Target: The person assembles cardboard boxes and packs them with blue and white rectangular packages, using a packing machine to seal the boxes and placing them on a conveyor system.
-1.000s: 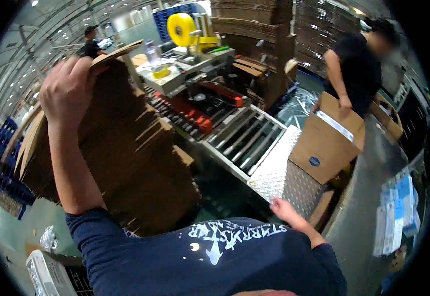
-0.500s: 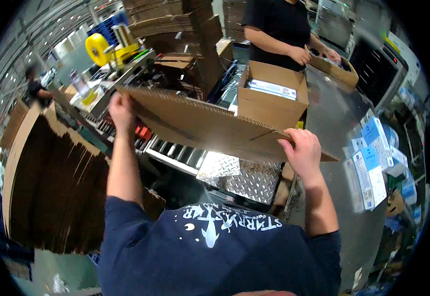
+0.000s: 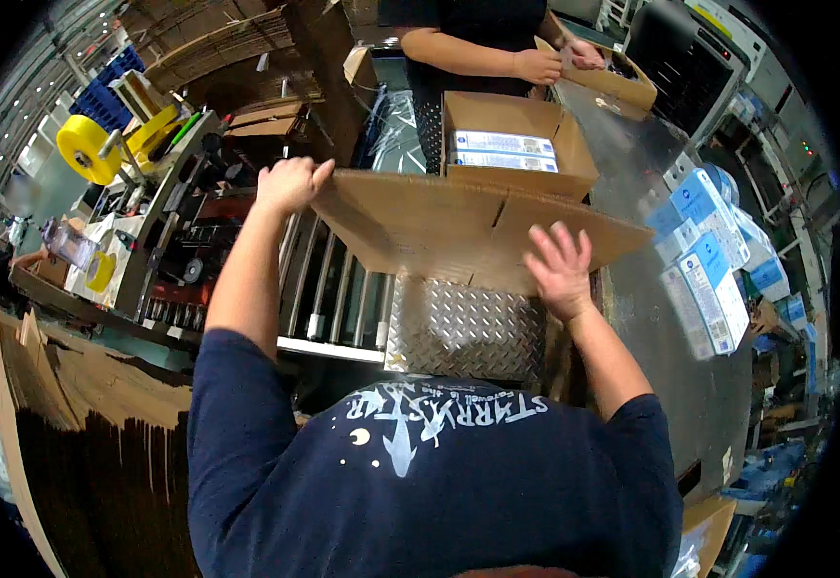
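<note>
A folded-flat cardboard carton (image 3: 430, 222) is held up on its edge in front of me, over a patterned metal plate (image 3: 468, 328). My left hand (image 3: 293, 185) grips its upper left corner, fingers hooked over the edge. My right hand (image 3: 562, 270) is open with fingers spread, the fingertips against or just in front of the panel's right part; whether they touch I cannot tell. Just behind the panel stands an open carton (image 3: 574, 159) with white and blue boxes (image 3: 504, 152) inside.
A roller conveyor (image 3: 333, 289) runs left of the plate. To the right, a grey table (image 3: 651, 318) bears blue and white boxes (image 3: 709, 289). A yellow tape roll (image 3: 90, 149) is at the left. Across from me, a co-worker's hands (image 3: 560, 63) are over another open carton (image 3: 622, 87).
My right hand has let go of the panel's edge and spread its fingers. My left hand still grips the carton, which has swung lower over the metal plate.
</note>
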The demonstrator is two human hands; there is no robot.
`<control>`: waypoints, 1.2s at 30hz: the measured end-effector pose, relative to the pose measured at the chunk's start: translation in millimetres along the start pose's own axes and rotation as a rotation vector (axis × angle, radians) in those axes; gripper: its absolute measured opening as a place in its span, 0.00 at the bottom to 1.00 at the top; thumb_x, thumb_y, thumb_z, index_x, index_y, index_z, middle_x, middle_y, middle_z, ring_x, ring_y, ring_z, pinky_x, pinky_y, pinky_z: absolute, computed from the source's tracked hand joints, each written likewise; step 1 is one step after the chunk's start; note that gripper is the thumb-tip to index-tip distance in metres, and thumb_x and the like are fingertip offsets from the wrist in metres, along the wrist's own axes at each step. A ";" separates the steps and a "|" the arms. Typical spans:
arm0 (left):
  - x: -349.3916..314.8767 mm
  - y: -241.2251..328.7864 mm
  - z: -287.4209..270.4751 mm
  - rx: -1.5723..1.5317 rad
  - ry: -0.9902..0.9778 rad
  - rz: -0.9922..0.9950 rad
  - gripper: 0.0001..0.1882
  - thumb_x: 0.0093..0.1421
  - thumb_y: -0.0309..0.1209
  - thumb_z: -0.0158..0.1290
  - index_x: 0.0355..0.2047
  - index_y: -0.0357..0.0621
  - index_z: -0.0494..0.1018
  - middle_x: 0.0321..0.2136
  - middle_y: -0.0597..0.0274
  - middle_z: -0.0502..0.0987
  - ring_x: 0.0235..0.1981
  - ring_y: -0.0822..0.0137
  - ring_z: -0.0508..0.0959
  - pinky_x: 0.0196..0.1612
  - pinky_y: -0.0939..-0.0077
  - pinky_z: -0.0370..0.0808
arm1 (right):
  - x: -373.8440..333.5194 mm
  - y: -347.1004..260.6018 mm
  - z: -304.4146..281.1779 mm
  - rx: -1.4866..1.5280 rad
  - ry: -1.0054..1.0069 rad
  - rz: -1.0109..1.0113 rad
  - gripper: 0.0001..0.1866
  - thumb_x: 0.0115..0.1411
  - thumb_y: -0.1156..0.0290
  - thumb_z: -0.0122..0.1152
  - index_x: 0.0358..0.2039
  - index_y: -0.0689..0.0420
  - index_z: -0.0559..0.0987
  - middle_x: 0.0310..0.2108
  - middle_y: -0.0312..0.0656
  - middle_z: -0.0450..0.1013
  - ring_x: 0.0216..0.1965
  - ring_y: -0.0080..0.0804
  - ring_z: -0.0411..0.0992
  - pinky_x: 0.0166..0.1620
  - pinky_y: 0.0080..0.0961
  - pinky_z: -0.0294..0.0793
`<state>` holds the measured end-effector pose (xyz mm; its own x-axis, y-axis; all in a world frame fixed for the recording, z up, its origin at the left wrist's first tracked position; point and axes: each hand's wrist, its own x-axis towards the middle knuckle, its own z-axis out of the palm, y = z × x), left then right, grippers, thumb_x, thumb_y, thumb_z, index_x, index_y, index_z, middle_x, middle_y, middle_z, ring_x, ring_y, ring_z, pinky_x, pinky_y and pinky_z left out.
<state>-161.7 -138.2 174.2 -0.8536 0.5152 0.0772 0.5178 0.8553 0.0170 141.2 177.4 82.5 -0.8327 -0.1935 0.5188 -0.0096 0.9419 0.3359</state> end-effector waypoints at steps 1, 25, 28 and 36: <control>19.7 -8.9 -6.2 -0.025 -0.046 -0.018 0.32 0.59 0.59 0.36 0.36 0.43 0.75 0.42 0.53 0.76 0.46 0.54 0.74 0.46 0.52 0.69 | -5.0 -0.6 10.8 0.018 -0.064 -0.086 0.16 0.48 0.70 0.52 0.40 0.42 0.75 0.52 0.34 0.66 0.54 0.34 0.62 0.57 0.46 0.52; 9.5 2.9 -67.5 0.059 -0.270 0.179 0.21 0.60 0.44 0.46 0.26 0.38 0.77 0.24 0.46 0.76 0.29 0.50 0.77 0.35 0.63 0.73 | 80.7 32.6 -79.2 1.066 0.214 -0.168 0.22 0.53 0.56 0.58 0.09 0.52 0.65 0.12 0.36 0.63 0.21 0.35 0.63 0.40 0.35 0.58; -25.0 120.4 -63.6 0.159 -0.547 0.410 0.23 0.58 0.49 0.48 0.25 0.40 0.77 0.23 0.46 0.76 0.28 0.49 0.77 0.34 0.60 0.72 | 54.7 -9.1 -24.7 1.015 -0.260 -0.302 0.16 0.50 0.60 0.60 0.12 0.54 0.72 0.15 0.40 0.67 0.26 0.40 0.68 0.42 0.34 0.63; -112.3 128.2 -20.6 -0.461 -1.001 0.863 0.42 0.44 0.56 0.61 0.51 0.39 0.65 0.47 0.46 0.67 0.47 0.51 0.70 0.52 0.64 0.67 | -11.3 72.1 37.8 0.421 -0.701 0.007 0.25 0.50 0.52 0.57 0.45 0.53 0.76 0.57 0.47 0.62 0.62 0.43 0.53 0.58 0.49 0.56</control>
<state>1.7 -87.5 188.3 0.1629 0.8500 -0.5010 0.6990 0.2589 0.6666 129.0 257.8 71.2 -0.9849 -0.1023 -0.1398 -0.0945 0.9936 -0.0615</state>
